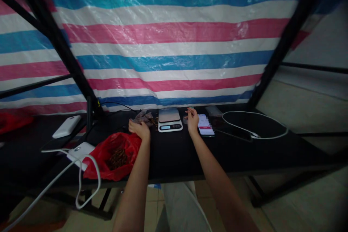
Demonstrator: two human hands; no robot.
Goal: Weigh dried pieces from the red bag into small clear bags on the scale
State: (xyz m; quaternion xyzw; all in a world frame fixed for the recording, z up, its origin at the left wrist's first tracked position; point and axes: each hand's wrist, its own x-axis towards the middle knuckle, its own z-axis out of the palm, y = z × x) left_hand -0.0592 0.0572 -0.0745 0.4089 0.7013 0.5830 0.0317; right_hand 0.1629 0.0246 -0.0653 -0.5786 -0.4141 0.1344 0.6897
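Observation:
My left hand (139, 129) is closed at the near edge of a crumpled greyish plastic bag (145, 116), its fingers bent and partly hidden. Small brown bits (155, 120) lie between that bag and a white kitchen scale (170, 127). Nothing can be made out on the scale's plate; its display is lit. On the scale's right, my right hand (193, 119) is raised with fingers apart, beside a small clear plastic piece (185, 119). A lit phone (206, 126) lies just right of this hand. Left of my left forearm sits an open red plastic bag (129, 150) holding many brown dried pieces (117, 157).
The black table (174, 159) has a white power bank (66, 127) and a white plug box (81, 151) with a looping cable (99, 174) at left. A white cable (272, 137) curls at right. Black frame posts (282, 43) and a striped sheet (174, 32) stand behind.

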